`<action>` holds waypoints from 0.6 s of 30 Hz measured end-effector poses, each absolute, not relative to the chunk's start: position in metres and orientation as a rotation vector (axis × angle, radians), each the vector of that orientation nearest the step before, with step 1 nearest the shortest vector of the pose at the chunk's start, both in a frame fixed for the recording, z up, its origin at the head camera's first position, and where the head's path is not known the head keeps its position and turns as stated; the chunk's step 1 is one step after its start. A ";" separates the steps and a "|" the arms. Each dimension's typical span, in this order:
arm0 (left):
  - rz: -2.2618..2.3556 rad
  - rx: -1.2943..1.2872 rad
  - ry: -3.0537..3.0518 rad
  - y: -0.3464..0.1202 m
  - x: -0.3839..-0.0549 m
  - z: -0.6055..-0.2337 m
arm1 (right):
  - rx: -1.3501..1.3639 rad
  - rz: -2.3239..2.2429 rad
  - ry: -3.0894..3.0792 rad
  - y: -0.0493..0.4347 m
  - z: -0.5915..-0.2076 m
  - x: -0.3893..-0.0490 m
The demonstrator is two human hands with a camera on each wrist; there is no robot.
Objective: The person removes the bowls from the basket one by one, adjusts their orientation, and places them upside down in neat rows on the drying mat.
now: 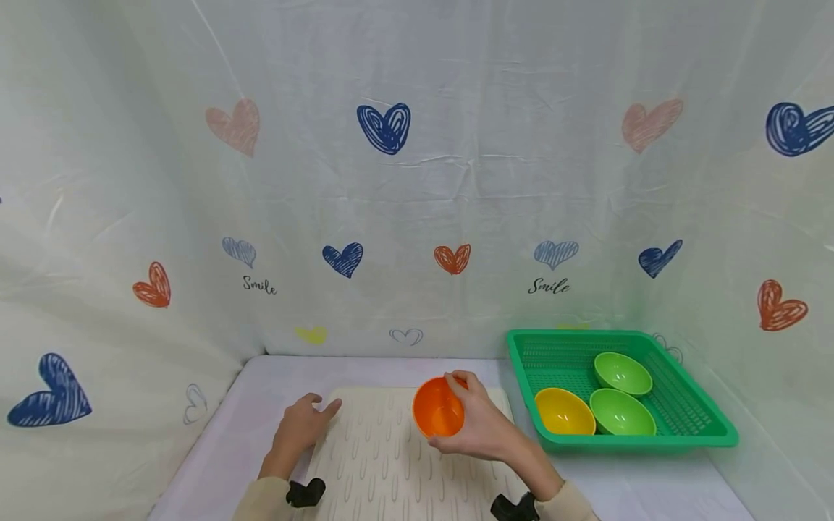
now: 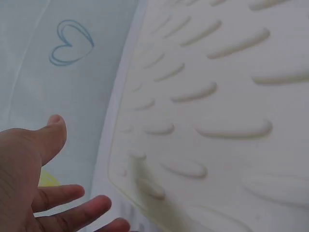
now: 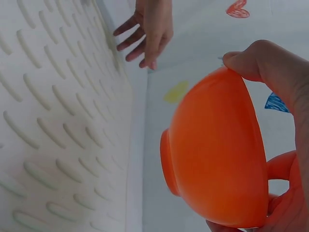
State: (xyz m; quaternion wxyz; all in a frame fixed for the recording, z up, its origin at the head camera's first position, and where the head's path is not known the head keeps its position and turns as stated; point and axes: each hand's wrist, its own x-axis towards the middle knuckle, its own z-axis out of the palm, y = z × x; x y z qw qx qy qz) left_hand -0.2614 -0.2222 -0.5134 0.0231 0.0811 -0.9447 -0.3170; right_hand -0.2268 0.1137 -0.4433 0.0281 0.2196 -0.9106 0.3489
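My right hand (image 1: 478, 420) grips an orange bowl (image 1: 435, 409) by its rim, thumb on one side and fingers on the other. In the right wrist view the bowl (image 3: 217, 154) is tipped on its side above the mat, its foot toward the mat. A cream mat (image 1: 371, 456) with raised oblong ridges lies on the table in front of me. My left hand (image 1: 302, 423) holds nothing; its fingers are spread by the mat's left edge. In the left wrist view that hand (image 2: 43, 188) shows loose fingers beside the mat's corner.
A green basket (image 1: 677, 441) stands on the right of the table. Inside it are a yellow bowl (image 1: 564, 412) and two green bowls, one (image 1: 622, 414) in front of the other (image 1: 622, 373). A white curtain (image 1: 417, 195) printed with hearts hangs behind and at both sides.
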 end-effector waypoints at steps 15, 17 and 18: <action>-1.667 -0.123 -2.391 -0.149 -0.254 -0.478 | 0.749 1.125 -2.772 0.105 -0.438 -0.224; -1.820 -0.155 -2.342 -0.139 -0.251 -0.477 | 0.752 1.122 -2.769 0.104 -0.438 -0.224; -1.890 -0.173 -2.324 -0.135 -0.250 -0.476 | 0.755 1.119 -2.769 0.103 -0.438 -0.224</action>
